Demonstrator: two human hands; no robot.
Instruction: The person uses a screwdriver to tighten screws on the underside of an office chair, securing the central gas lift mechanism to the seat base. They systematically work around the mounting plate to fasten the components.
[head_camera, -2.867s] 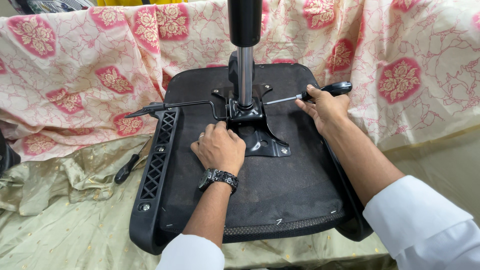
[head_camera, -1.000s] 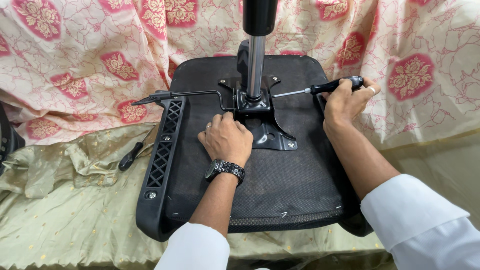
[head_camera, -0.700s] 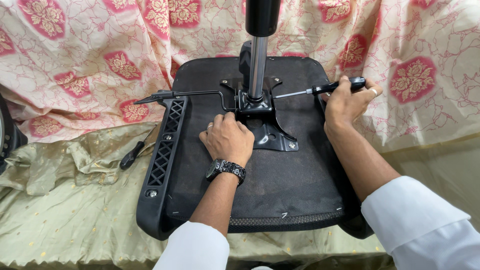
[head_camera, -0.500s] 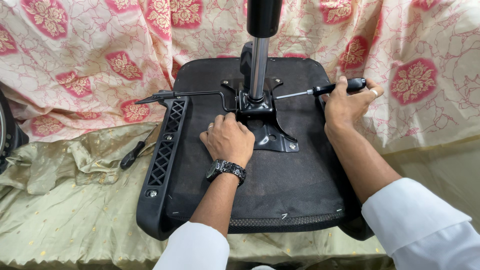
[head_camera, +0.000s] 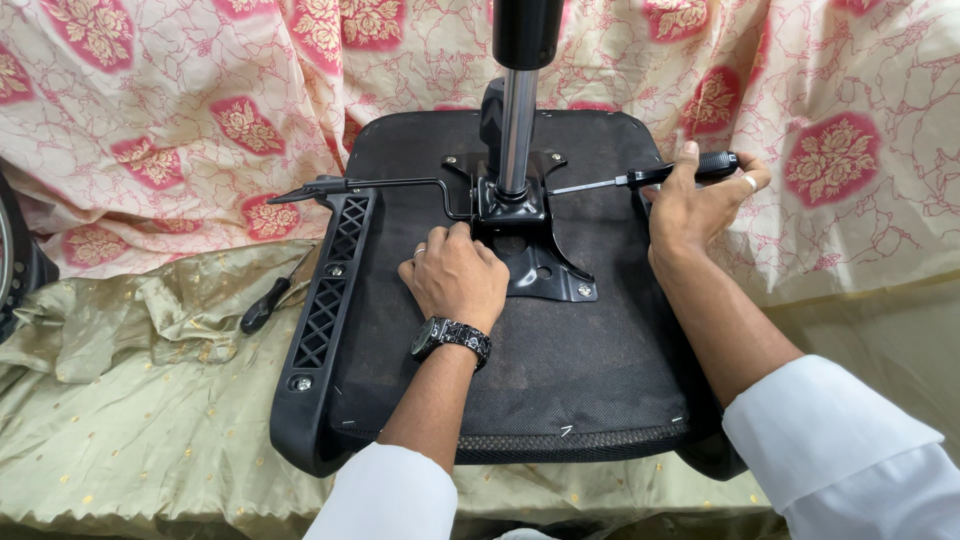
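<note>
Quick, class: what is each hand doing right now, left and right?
Left hand: loosely curled, holding nothing, resting by the mechanism plate.
Right hand: closed on the screwdriver.

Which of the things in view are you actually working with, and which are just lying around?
In use:
- right hand gripping a black-handled screwdriver
- left hand resting beside the metal mechanism plate
- upturned black chair seat
- chrome gas-lift column

Lying about:
- second screwdriver on the green cloth
- floral cloth behind
</note>
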